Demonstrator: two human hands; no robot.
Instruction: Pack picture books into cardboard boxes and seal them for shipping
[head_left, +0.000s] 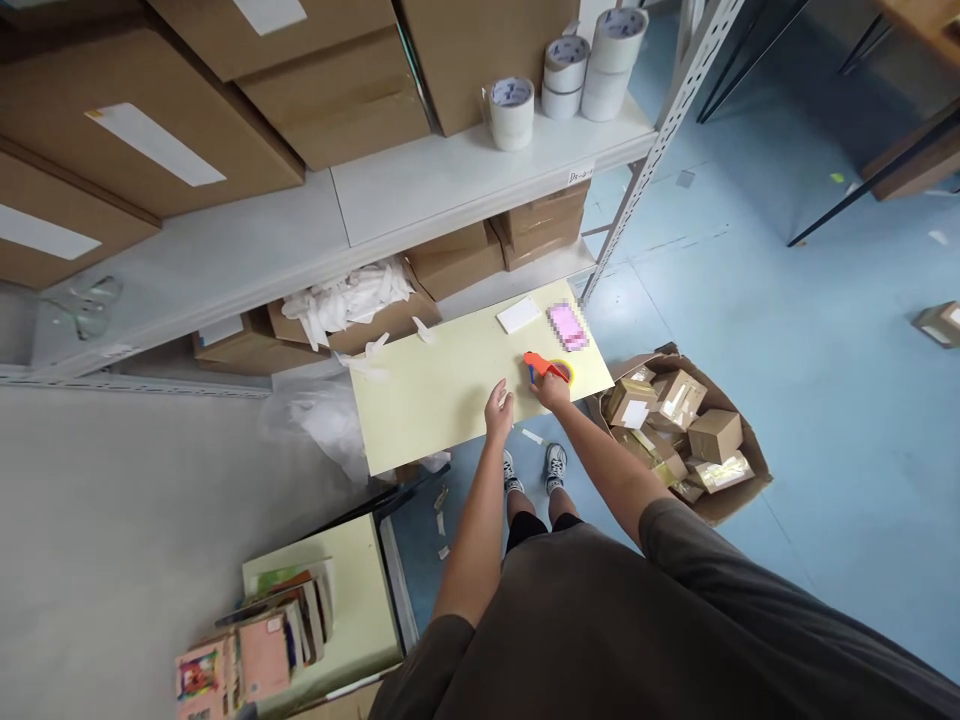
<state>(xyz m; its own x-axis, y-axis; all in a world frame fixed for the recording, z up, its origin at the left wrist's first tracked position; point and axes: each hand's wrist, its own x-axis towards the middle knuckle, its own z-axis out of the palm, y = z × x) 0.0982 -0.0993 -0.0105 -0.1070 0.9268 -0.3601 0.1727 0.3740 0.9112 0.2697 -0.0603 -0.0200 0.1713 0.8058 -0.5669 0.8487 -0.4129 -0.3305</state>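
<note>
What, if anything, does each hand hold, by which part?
The right hand holds the tape dispenser by its orange body, exact grip partly hidden; the left hand appears empty.

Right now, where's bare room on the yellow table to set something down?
Tabletop, left half: bare between the left hand and the left edge, in front of the whitish strips at the back. Crowded: right end, with white card, pink item and orange tape dispenser in the right hand.

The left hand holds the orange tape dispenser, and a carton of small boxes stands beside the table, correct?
The side is wrong: the head view shows the orange tape dispenser in the right hand. The carton of small boxes does stand beside the table.
</note>
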